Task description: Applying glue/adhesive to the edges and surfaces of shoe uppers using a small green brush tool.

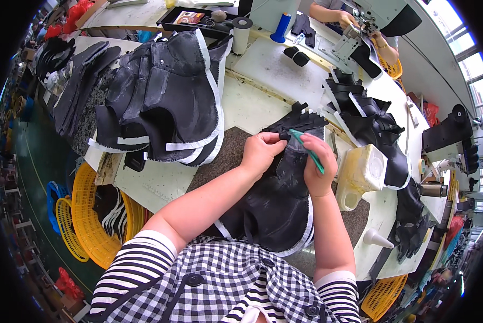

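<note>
Presently the left hand [261,152] pinches the soft, limp black piece [284,199] at its top edge, while the right hand [318,167] grips a green tool [307,151] just beside.

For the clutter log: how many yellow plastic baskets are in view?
3: two yellow baskets overlap on the floor lower left, one at lower right. A fourth may sit behind the co-worker's arm, top right.

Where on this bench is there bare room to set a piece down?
Bare white tabletop lies between the big pile of black white-edged pieces and the white board. The dark mat left of the left hand is free too. Right of the right hand, the cream plastic jug and more black pieces crowd it.
</note>
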The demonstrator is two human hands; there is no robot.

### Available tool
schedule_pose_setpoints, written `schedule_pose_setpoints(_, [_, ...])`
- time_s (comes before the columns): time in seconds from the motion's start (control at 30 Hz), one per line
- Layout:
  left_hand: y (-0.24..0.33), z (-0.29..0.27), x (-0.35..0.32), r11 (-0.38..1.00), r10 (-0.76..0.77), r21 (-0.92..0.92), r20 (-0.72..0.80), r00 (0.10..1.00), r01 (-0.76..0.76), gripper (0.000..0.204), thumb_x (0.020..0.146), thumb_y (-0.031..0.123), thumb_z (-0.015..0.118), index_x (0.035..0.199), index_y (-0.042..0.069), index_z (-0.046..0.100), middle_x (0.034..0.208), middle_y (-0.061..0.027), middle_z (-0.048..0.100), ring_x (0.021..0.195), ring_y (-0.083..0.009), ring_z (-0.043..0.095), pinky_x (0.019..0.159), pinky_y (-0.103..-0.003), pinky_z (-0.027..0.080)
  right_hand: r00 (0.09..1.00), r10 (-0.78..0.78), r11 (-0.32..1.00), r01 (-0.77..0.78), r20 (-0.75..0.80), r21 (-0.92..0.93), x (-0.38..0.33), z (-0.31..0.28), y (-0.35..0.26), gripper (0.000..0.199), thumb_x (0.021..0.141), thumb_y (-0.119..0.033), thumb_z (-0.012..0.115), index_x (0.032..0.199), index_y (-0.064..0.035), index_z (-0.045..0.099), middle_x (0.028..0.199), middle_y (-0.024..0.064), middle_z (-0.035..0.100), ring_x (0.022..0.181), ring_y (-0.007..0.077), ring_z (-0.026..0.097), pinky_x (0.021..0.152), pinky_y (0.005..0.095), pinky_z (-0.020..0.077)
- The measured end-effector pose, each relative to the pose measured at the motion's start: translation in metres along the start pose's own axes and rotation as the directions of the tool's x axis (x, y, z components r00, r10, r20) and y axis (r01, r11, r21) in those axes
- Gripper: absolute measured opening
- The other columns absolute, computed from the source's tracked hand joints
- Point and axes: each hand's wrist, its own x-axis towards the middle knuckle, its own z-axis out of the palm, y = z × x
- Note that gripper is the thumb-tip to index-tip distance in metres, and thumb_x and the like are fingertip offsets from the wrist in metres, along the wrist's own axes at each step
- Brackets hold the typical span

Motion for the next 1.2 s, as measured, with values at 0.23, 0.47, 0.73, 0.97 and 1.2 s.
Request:
schedule_pose_setpoints(0.23, [0.004,0.005,-0.013,0.999,0.023,0.041,0.011,1.0,-0.024,0.019,0.084,0.005,0.072,0.102,-0.003,0.069,0.092,-0.0057,0.07,0.081,-0.0085,0.063,0.076,-0.022,0.05,1.0,0.013,0.986,-0.009,0.023,-0.164,-0.009,-0.011,-0.011,0.035,0.069,0.013,0.058,0.1,-0.0037,0.062,0.103,0.0116,0.069,0.099,0.0317,0.067,0.087,0.0379,0.0524])
schedule_pose_setpoints(0.47, [-0.021,-0.029,-0.039,0.978,0.2,-0.048,-0.037,0.979,-0.202,0.068,0.083,0.004,0.073,0.14,-0.006,0.037,0.131,-0.0206,0.054,0.108,-0.0216,0.061,0.094,-0.031,0.049,0.873,0.323,0.946,-0.294,-0.366,0.135,-0.067,-0.053,-0.02,0.013,0.093,0.005,0.057,0.105,0.001,0.053,0.106,0.019,0.067,0.102,0.0261,0.066,0.091,0.0345,0.0526])
schedule_pose_setpoints(0.73, [0.0,-0.069,-0.162,0.594,0.003,0.763,0.316,0.949,-0.256,0.038,0.082,0.04,0.073,0.072,0.004,0.066,0.08,-0.0105,0.057,0.073,-0.0267,0.057,0.068,-0.037,0.047,0.535,0.662,0.743,-0.565,-0.525,0.359,-0.156,-0.109,-0.051,0.015,0.096,-0.003,0.056,0.11,-0.0005,0.051,0.107,0.015,0.062,0.103,0.0245,0.064,0.087,0.0352,0.0561])
schedule_pose_setpoints(0.97, [-0.002,-0.026,-0.157,0.225,0.24,0.73,0.601,0.763,-0.645,0.022,0.082,0.024,0.066,0.073,0.005,0.062,0.078,-0.0129,0.059,0.069,-0.0339,0.062,0.062,-0.043,0.05,0.462,0.712,0.692,-0.591,-0.528,0.415,-0.172,-0.105,-0.072,0.016,0.096,-0.004,0.058,0.11,-0.0013,0.052,0.109,0.012,0.06,0.097,0.0202,0.062,0.083,0.0338,0.0575])
schedule_pose_setpoints(1.2, [0.158,0.025,-0.12,0.284,0.471,0.58,0.61,0.638,-0.764,0.012,0.088,0.015,0.059,0.092,0.004,0.056,0.082,-0.0182,0.064,0.076,-0.039,0.063,0.068,-0.047,0.05,0.377,0.743,0.67,-0.431,-0.553,0.605,-0.155,-0.13,-0.065,0.024,0.098,-0.01,0.054,0.119,0.0025,0.051,0.111,0.0127,0.057,0.099,0.0205,0.062,0.082,0.0329,0.06])
